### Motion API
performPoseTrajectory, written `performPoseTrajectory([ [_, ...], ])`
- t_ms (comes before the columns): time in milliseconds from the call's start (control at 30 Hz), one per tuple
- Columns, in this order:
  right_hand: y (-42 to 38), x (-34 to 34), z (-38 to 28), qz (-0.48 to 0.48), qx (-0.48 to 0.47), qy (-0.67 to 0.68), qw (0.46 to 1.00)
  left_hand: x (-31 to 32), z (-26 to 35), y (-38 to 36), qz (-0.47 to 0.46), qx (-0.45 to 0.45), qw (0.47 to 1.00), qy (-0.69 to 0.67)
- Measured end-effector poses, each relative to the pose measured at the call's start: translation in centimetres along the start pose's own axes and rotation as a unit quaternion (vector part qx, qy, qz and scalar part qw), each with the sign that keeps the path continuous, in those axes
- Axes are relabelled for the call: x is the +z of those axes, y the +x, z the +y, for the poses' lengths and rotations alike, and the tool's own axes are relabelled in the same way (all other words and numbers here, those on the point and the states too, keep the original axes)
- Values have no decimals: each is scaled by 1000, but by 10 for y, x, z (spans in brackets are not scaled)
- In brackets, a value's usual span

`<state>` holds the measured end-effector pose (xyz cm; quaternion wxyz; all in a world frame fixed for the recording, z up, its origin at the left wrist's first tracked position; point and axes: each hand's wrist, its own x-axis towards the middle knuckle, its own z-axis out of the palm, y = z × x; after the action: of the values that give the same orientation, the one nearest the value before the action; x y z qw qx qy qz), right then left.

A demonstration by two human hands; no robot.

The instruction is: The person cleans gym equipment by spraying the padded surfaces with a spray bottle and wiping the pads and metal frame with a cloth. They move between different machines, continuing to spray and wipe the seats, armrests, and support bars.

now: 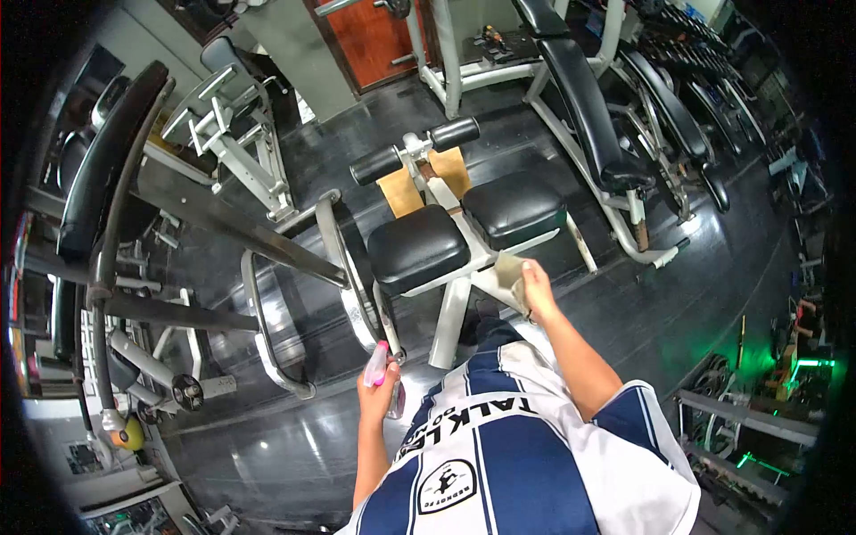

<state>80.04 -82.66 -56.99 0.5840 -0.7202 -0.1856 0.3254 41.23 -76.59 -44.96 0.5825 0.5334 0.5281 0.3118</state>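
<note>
Right now, the left hand point(378, 390) is closed around a clear spray bottle point(377, 366) with a pink top, held tilted just beside the metal frame point(356, 303) on that side. The right hand point(537, 292) is clamped on a folded, drab cloth point(510, 269), which lies near the front edge of the right black pad point(514, 209). The left black pad point(417, 247) sits beside it on the same pale-framed bench point(450, 325). Beyond the pads are two black rollers point(375, 165), with the dark floor point(624, 308) below.
</note>
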Motion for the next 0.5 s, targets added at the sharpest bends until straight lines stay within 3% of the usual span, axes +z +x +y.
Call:
performPoseTrajectory([
  [67,17,-28,-17,30,-66,-29,997,5,13,20,-50,5,997,61],
  [133,31,-45,-76,41,19,92,995,16,21,39,-69,9,995,75],
  [200,65,-59,-94,83,-117,17,990,31,22,60,-86,46,991,90],
  [233,81,-61,-101,86,-112,19,990,41,25,68,-88,53,992,75],
  [333,128,-55,-102,-13,-285,-230,931,76,42,87,-96,71,990,80],
  [400,142,-37,-90,-85,-222,-474,848,96,51,99,-93,51,992,68],
  [500,174,-25,-93,-124,-197,-549,803,114,50,117,-128,33,984,118],
])
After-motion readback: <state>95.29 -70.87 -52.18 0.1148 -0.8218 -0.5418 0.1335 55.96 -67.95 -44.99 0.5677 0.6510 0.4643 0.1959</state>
